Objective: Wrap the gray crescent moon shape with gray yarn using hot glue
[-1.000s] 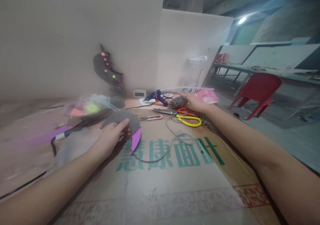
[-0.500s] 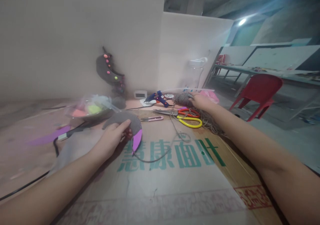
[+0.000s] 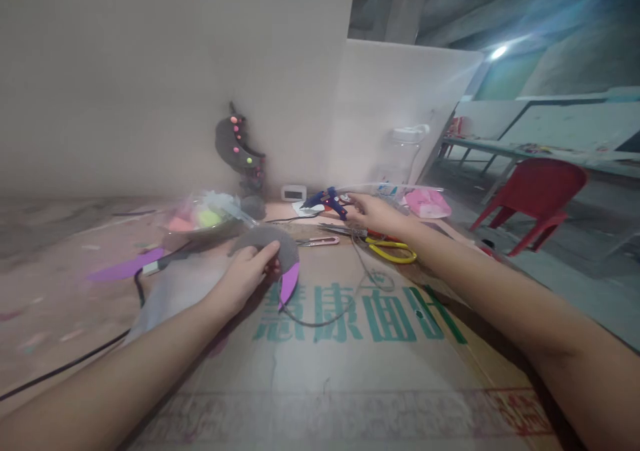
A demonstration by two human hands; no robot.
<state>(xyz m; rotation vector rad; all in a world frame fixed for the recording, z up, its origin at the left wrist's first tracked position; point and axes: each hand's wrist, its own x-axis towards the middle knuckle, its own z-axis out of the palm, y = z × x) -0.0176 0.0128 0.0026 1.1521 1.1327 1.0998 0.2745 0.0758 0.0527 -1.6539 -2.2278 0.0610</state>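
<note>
My left hand (image 3: 247, 274) is closed on a purple crescent (image 3: 289, 283) largely wrapped in grey yarn, its lower tip still bare purple. From that tip a yarn strand (image 3: 320, 323) loops over the cardboard and runs toward the right. My right hand (image 3: 367, 214) is at the back, its fingers apart beside the handle of a blue glue gun (image 3: 325, 201); whether they touch it is unclear. Yarn behind that hand is mostly hidden. Below it lie yellow-handled scissors (image 3: 393, 251), a red-handled pair partly covered, and pink thread snips (image 3: 319, 241).
A bowl (image 3: 200, 234) of colourful pieces stands at the left, near a purple sheet (image 3: 130, 265) and a black cord (image 3: 65, 364). A decorated grey crescent (image 3: 230, 145) leans against the wall. At the back are a small white clock (image 3: 293, 193), a clear bottle (image 3: 403, 157) and a pink bag (image 3: 427, 203).
My right hand has left the grey yarn ball and moved left to the glue gun handle. My left hand keeps its hold on the crescent. The view has shifted slightly.
</note>
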